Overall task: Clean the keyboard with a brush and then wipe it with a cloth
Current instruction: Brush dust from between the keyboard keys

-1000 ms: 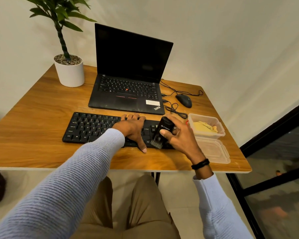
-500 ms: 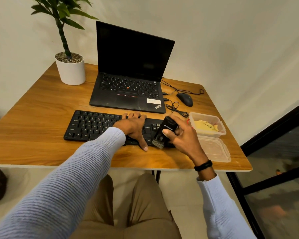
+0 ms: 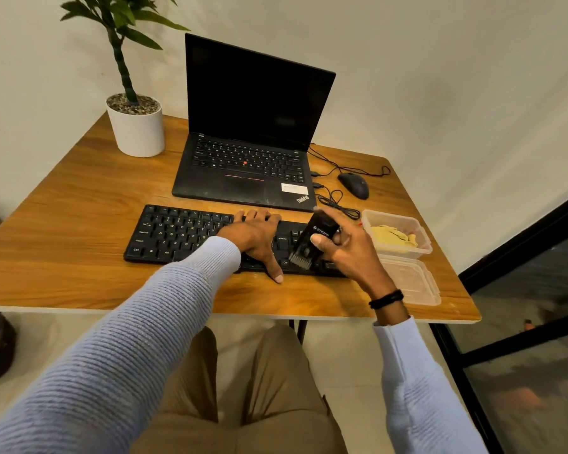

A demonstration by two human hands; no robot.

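Left hand point(image 3: 254, 237) flat, fingers spread on keyboard point(image 3: 184, 234) near table point(image 3: 79, 257) front edge, right hand point(image 3: 348, 247) gripping brush point(image 3: 312, 240), bristles on the keys

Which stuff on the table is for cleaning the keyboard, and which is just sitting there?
For the job: keyboard, under the left hand; brush, held in the right hand; yellow cloth in the clear box.

Just lying about: laptop, mouse, potted plant, box lid.
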